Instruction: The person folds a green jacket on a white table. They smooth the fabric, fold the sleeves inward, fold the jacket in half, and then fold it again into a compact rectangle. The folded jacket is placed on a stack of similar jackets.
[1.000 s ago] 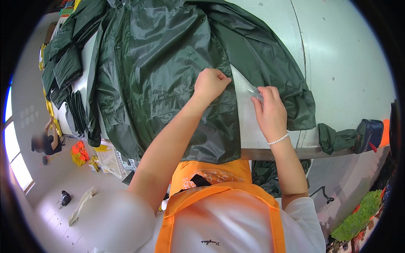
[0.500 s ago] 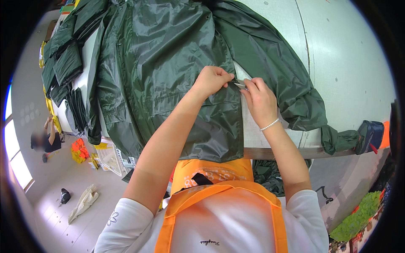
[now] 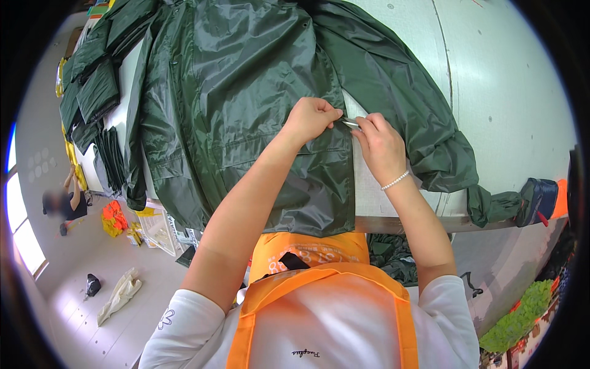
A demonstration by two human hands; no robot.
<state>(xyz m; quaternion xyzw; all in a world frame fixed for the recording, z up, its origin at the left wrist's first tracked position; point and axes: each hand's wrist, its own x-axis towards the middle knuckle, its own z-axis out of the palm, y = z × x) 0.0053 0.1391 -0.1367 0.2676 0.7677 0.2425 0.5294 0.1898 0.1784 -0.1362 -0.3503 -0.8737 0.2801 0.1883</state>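
A dark green raincoat lies spread over the table, its hem towards me. My left hand rests on its front panel, thumb and forefinger pinched together at the side edge. Whether a loose thread is also in that pinch is too small to make out. Just to the right, thread snips sit in the fingers of my right hand. Their pale blades point left, close to the left fingertips at the coat's edge, and look nearly closed. The coat's sleeve stretches out beyond my right hand.
Folded dark green garments are stacked on the left of the pale table. A dark blue and orange pouch lies by the right edge. Another person is at the far left. White cloth lies on the floor.
The blades of the snips have come closer together at the coat's edge. My right hand has shifted very slightly; my left stays nearly in place.
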